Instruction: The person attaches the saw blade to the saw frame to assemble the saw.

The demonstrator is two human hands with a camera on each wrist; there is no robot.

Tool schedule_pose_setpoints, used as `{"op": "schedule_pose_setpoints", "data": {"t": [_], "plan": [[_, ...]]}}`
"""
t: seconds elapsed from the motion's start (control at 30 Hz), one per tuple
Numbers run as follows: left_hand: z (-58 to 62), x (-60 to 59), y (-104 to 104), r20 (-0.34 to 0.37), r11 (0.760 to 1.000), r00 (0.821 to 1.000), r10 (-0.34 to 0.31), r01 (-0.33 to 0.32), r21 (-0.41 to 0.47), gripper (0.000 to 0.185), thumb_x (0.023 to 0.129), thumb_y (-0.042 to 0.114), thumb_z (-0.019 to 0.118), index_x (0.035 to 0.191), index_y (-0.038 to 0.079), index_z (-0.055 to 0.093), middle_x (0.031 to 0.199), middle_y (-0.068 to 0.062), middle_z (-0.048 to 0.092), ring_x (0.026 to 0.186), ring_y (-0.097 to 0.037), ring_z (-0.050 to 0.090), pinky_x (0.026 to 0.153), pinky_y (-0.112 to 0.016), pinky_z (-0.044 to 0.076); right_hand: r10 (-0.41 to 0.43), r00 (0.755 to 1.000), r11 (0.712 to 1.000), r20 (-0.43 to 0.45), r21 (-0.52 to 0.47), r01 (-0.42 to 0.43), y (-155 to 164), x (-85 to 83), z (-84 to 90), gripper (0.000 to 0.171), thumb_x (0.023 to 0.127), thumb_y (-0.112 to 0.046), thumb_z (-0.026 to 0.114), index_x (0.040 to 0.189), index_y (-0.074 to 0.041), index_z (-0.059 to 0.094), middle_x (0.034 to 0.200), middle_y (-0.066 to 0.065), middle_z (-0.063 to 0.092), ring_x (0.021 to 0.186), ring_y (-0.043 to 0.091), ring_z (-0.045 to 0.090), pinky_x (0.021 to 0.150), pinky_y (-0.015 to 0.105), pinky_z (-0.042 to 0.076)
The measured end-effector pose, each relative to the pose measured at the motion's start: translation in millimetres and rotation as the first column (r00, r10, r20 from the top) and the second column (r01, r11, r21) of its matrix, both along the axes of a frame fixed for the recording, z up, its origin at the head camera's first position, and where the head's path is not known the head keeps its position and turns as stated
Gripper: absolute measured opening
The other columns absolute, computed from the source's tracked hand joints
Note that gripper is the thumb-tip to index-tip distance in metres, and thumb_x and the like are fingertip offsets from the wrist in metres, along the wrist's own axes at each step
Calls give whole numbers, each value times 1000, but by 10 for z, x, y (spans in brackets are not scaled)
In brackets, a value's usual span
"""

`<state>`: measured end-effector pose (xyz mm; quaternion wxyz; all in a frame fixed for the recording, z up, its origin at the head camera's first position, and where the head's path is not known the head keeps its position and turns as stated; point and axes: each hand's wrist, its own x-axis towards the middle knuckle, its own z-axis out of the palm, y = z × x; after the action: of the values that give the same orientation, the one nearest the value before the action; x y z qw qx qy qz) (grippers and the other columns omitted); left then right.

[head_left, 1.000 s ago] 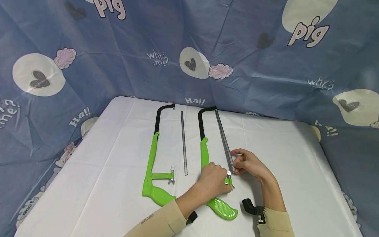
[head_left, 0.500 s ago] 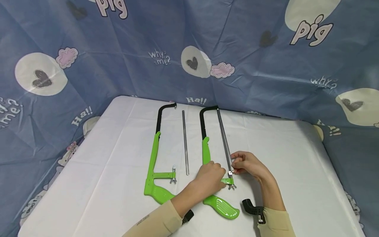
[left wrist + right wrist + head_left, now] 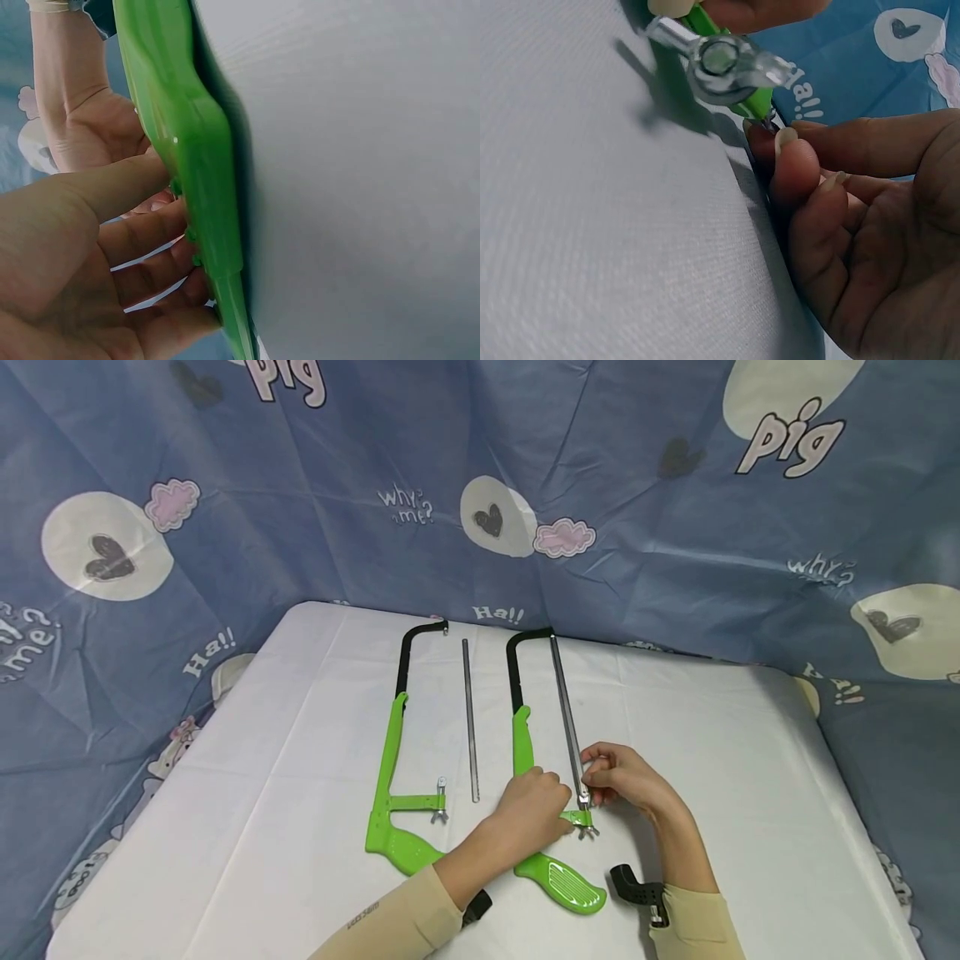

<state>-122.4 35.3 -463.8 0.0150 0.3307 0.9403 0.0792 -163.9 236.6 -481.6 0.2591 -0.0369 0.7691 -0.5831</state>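
A green-and-black hacksaw (image 3: 564, 887) lies on the white-covered table, its handle toward me. My left hand (image 3: 531, 806) holds its green frame beside the short crossbar, thumb by the bar; the left wrist view shows the fingers against the green frame (image 3: 214, 180). A grey hacksaw blade (image 3: 564, 697) runs from the black far tip of that saw down to the blade holder. With fingertips, my right hand (image 3: 628, 779) pinches the blade's near end at the holder's pin. In the right wrist view the wing nut (image 3: 724, 64) stands close by; the fingers hide the blade end.
To the left lies a second green hacksaw (image 3: 390, 752) with no blade in it. A loose blade (image 3: 470, 718) rests between the two saws. Behind the table (image 3: 300, 827) hangs a blue printed cloth (image 3: 337, 543).
My right hand has moved slightly left, bringing the blade's near end to the holder on the crossbar. My left hand has shifted a little left off the crossbar's end, uncovering the wing nut.
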Motion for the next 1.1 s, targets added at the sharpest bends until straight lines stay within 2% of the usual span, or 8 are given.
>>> {"op": "schedule_pose_setpoints", "data": {"t": [0.23,1.1], "plan": [[4,-2,4,-24,1000,1000,2,-2,-7,31,79,47,79,87,17,75,78,3,67,68,-14,55,56,-27,45,15,1000,1000,-14,13,-14,-9,2,-8,37,88,1,60,120,13,46,64,0,61,49,10,57,49,25,44],[2,-6,8,-8,1000,1000,13,-13,-16,32,80,47,79,86,16,75,77,3,66,68,-14,54,56,-28,45,39,999,999,-15,37,-38,-22,-5,-32,26,89,0,57,112,11,49,58,-1,59,48,9,56,49,24,43]]}}
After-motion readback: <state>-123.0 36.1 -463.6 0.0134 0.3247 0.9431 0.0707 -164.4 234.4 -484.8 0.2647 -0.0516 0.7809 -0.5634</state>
